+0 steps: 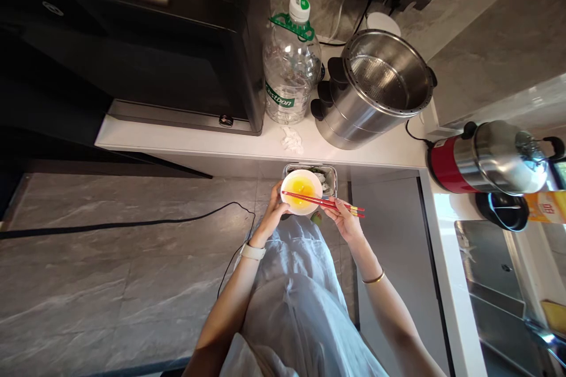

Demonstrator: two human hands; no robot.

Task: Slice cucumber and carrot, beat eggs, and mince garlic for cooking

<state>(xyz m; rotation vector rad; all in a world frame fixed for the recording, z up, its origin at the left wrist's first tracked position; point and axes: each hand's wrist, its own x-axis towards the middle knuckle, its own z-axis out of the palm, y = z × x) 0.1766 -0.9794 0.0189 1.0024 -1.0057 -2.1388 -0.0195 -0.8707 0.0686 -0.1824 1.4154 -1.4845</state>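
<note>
My left hand (275, 211) is wrapped round the side of a small white bowl (288, 184) with yellow egg in it, held in the air in front of me. My right hand (345, 218) is closed on a pair of red chopsticks (322, 202), whose tips reach over the bowl into the egg. Below the bowl, on the floor by the counter, stands a bin (331, 179) lined with a bag with scraps inside.
A white counter (247, 142) carries a black oven (141, 47), a big clear water bottle (289, 65), a crumpled tissue (292, 140) and a steel steamer pot (375, 85). A red and steel kettle (490, 159) and a sink (495, 271) are at right. A black cable (132, 224) crosses the grey floor.
</note>
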